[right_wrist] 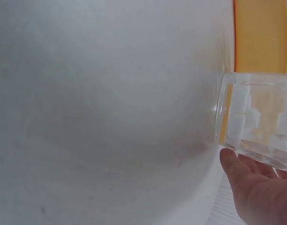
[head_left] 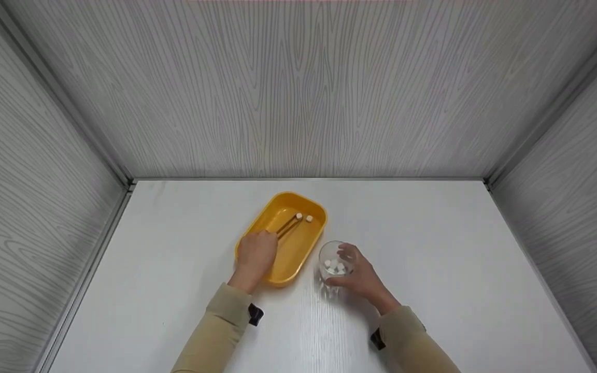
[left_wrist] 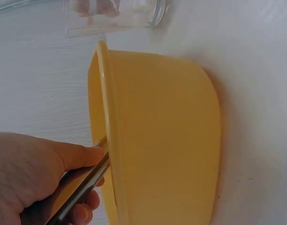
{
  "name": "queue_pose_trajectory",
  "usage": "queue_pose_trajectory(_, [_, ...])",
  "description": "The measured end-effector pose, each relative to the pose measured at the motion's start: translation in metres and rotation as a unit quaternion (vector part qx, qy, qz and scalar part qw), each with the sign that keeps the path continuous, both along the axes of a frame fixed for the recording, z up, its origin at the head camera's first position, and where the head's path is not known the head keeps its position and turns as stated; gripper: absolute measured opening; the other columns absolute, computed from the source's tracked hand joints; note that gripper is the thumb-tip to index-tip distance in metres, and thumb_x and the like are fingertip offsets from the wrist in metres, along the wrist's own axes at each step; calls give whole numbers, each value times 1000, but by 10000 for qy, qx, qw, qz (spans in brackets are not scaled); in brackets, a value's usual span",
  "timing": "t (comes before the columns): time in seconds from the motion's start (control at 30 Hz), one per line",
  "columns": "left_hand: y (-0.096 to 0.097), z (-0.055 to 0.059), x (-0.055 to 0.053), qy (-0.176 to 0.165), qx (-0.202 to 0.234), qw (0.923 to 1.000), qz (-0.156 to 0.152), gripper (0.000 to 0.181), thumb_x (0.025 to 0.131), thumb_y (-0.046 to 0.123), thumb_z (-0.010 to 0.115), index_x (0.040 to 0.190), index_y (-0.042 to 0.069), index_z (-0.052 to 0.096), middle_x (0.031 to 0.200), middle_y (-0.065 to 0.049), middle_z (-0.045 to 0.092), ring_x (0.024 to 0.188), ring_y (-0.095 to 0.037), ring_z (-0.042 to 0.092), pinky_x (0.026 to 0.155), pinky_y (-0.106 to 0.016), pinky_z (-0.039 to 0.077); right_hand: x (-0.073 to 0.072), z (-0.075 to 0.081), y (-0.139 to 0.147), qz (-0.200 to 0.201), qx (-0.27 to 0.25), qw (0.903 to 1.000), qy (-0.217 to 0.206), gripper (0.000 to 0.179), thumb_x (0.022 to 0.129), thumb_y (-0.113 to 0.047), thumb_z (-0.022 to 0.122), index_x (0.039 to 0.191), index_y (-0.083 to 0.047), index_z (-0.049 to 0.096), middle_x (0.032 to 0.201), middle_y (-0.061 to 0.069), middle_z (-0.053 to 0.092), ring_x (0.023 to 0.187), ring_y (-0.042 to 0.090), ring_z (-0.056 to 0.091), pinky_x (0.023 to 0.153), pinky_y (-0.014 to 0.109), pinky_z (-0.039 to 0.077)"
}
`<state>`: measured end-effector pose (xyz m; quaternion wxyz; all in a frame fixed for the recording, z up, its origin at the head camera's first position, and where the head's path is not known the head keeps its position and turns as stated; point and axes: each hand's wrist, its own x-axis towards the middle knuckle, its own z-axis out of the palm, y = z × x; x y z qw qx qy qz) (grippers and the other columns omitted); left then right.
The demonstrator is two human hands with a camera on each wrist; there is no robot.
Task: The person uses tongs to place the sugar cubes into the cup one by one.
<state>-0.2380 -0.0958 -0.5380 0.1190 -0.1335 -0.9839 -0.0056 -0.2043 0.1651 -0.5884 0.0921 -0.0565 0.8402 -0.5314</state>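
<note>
My left hand [head_left: 258, 254] grips a pair of metal tongs [left_wrist: 82, 190] over the near left rim of a yellow tray [head_left: 296, 254]. The tongs' two thin arms reach down into the tray's far end. A small white cube [head_left: 299, 215] is at their tips; whether it is pinched I cannot tell. Just right of it lies another white cube [head_left: 309, 218]. My right hand [head_left: 361, 274] holds a clear drinking glass [head_left: 329, 250] from its right side, thumb in front and fingers behind. Several white cubes [right_wrist: 237, 124] lie at the bottom of the upright glass.
The glass stands close to the tray's right side on a white table [head_left: 464, 269]. Grey wood-grain panels [head_left: 298, 93] enclose the table at the back, left and right. In the left wrist view the tray's side wall [left_wrist: 162, 136] fills the middle.
</note>
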Motion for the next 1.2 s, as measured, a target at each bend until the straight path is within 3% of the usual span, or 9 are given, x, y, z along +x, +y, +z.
queue_pose_trajectory(0.27, [-7, 7, 11, -209, 72, 9997, 108, 13, 89, 4, 68, 76, 3, 71, 69, -9, 63, 58, -23, 60, 50, -40, 50, -1, -1, 0, -8, -8, 10000, -7, 95, 66, -26, 93, 143, -10, 39, 143, 15, 48, 135, 36, 40, 107, 58, 28])
queue_pose_trajectory(0.53, [-15, 16, 24, 0, 566, 9982, 194, 21, 87, 16, 73, 74, 0, 70, 61, -8, 59, 50, -21, 55, 45, -40, 48, 1, 2, 0, 21, -119, 9999, -62, 96, 66, -25, 93, 144, -10, 39, 143, 15, 47, 135, 35, 40, 108, 55, 29])
queue_pose_trajectory(0.87, [-20, 29, 48, 661, 731, 9949, -190, 24, 83, 22, 79, 83, 0, 72, 67, -8, 61, 49, -23, 56, 45, -38, 48, 0, 0, 1, 95, -198, 9997, -64, 99, 65, -27, 93, 144, -8, 37, 144, 19, 44, 135, 38, 41, 107, 54, 31])
queue_pose_trajectory(1.2, [-18, 41, 68, 950, 928, 9882, -759, 22, 83, 21, 80, 84, 0, 71, 70, -7, 62, 49, -20, 55, 42, -34, 46, -1, -2, 1, 6, -17, 10000, 68, 97, 63, -28, 94, 142, -11, 40, 141, 15, 49, 133, 36, 43, 107, 54, 30])
